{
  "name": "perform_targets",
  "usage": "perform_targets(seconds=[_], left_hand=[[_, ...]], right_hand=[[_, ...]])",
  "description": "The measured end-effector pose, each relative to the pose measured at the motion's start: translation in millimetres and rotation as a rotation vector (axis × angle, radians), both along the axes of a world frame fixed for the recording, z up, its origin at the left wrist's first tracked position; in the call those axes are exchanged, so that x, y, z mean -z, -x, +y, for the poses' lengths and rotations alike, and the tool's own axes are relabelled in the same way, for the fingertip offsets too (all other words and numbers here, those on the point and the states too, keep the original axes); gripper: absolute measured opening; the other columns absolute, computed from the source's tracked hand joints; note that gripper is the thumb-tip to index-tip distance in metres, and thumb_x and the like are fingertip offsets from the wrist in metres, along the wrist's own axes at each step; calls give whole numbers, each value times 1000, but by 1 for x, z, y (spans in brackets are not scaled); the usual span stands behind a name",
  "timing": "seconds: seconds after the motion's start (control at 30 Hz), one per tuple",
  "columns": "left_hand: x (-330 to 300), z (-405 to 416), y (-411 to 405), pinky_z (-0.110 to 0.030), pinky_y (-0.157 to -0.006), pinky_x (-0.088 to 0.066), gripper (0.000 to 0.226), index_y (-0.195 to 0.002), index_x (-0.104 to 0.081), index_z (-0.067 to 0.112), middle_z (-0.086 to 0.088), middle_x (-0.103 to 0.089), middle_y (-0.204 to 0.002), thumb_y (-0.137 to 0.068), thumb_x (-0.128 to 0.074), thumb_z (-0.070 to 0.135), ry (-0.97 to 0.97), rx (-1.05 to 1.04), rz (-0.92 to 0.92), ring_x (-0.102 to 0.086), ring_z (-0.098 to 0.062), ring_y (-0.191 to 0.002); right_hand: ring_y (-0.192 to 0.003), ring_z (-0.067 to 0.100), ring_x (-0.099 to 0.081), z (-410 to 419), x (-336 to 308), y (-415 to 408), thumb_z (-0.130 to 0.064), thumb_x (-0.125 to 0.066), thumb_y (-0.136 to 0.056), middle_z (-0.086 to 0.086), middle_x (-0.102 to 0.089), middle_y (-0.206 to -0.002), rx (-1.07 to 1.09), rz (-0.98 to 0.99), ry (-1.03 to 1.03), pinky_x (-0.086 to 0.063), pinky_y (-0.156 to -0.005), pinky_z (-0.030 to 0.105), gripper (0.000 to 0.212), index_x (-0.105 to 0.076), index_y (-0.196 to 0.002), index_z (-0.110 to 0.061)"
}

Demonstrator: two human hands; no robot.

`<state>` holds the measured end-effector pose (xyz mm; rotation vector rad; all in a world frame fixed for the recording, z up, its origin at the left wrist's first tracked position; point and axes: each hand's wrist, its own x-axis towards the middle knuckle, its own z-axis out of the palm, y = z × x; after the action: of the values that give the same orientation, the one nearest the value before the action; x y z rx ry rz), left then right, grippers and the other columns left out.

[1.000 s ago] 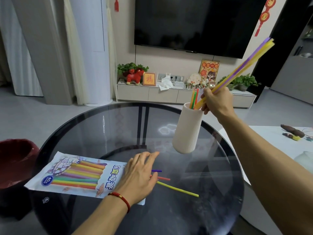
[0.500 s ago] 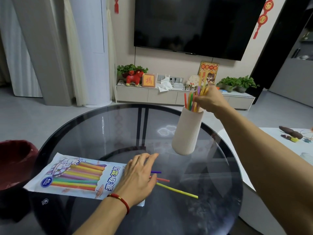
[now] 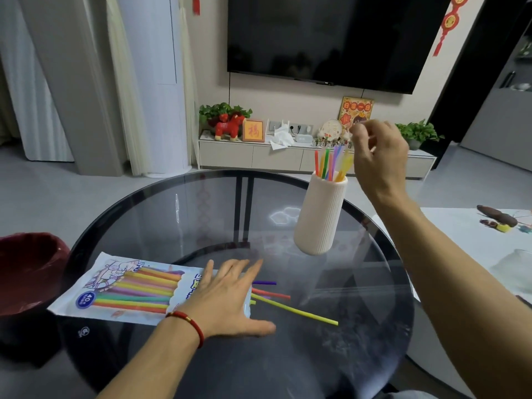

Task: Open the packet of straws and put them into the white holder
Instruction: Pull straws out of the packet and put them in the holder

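The white ribbed holder stands upright on the round dark glass table, with several coloured straws sticking out of its top. My right hand hovers just right of and above the straw tips, fingers loosely apart, holding nothing. The straw packet lies flat at the table's front left. My left hand rests flat on the packet's open right end, fingers spread. A yellow straw, a red straw and a purple straw poke out from under it onto the glass.
A dark red bin stands left of the table. A white table with small items sits to the right. Behind are a low cabinet with ornaments and a wall television.
My right hand lowered a bundle of straws into the holder, let go of them and lifted up to the right. My left hand stayed on the packet.
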<state>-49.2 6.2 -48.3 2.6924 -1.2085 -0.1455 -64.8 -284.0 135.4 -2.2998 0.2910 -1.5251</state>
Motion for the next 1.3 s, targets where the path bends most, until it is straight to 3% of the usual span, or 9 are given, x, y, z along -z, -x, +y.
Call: perform_targets(seconds=[0.07,0.17,0.3,0.4,0.6,0.83,0.97,1.13,1.3], left_hand=[[1,10,-4,-65,-116,11,136,-152,17,34,3,2,-166,-49,-43,99,-141,25,40,9,-18,-152],[-1,18,-7,-67,-114,14,142,-150,23,33,3,0,-165,-48,-56,93,-205,61,35,6,-19,-152],[-7,16,-3,-63,-118,7,137,-154,13,28,5,-24,-155,-53,-61,86,-101,58,3,-19,-17,-146],[-13,15,-1,-58,-121,0,132,-155,8,29,7,-32,-149,-56,-61,83,-19,44,-44,-27,-16,-142],[-17,10,4,-43,-116,-24,131,-155,7,30,6,-36,-144,-57,-62,84,47,43,-99,-33,-17,-134],[-14,12,3,-37,-109,-28,122,-155,-4,30,8,-41,-136,-60,-62,80,112,-14,-115,-37,-16,-128],[-13,21,-4,-42,-114,-24,120,-154,-5,35,8,-37,-138,-58,-58,84,69,-40,-110,-35,-16,-129],[-9,27,-10,-63,-117,-9,113,-151,-3,41,4,-27,-146,-59,-55,81,-67,-67,-100,-25,-20,-139],[-5,24,-11,-74,-113,-5,109,-152,1,36,-2,-28,-147,-65,-55,67,-120,-136,-82,-22,-24,-140]], right_hand=[[-73,22,-58,12,25,18,-22,-51,-101,8,-66,-84,-65,-35,56,-48,-63,37,26,-67,-88,-7],[-72,12,-65,36,89,48,-42,-53,-95,-3,-71,-83,-377,484,28,-55,-60,33,30,-70,-91,-17],[-113,11,-57,59,170,68,-79,-51,-87,-7,-59,-131,-442,1127,192,-52,-99,40,74,-52,-144,-31],[-120,17,-50,74,192,69,-86,-45,-85,-6,-52,-134,-390,1051,259,-44,-102,40,89,-40,-151,-28],[-89,24,-61,124,195,60,-59,-60,-93,-3,-65,-109,-422,908,55,-42,-67,36,41,-42,-104,-24],[-89,40,-68,129,198,50,-35,-49,-105,4,-68,-117,-378,1000,240,-52,-67,45,19,-42,-113,-19],[-80,34,-64,111,190,53,-56,-35,-108,0,-63,-97,-363,1000,394,-50,-63,44,39,-45,-107,-19],[-69,27,-56,78,181,65,-53,-30,-110,-4,-49,-81,-363,1070,465,-54,-67,45,34,-43,-105,-23],[-60,18,-48,56,170,79,-57,-30,-108,-7,-49,-76,-352,1124,462,-37,-55,30,27,-32,-97,-32]])
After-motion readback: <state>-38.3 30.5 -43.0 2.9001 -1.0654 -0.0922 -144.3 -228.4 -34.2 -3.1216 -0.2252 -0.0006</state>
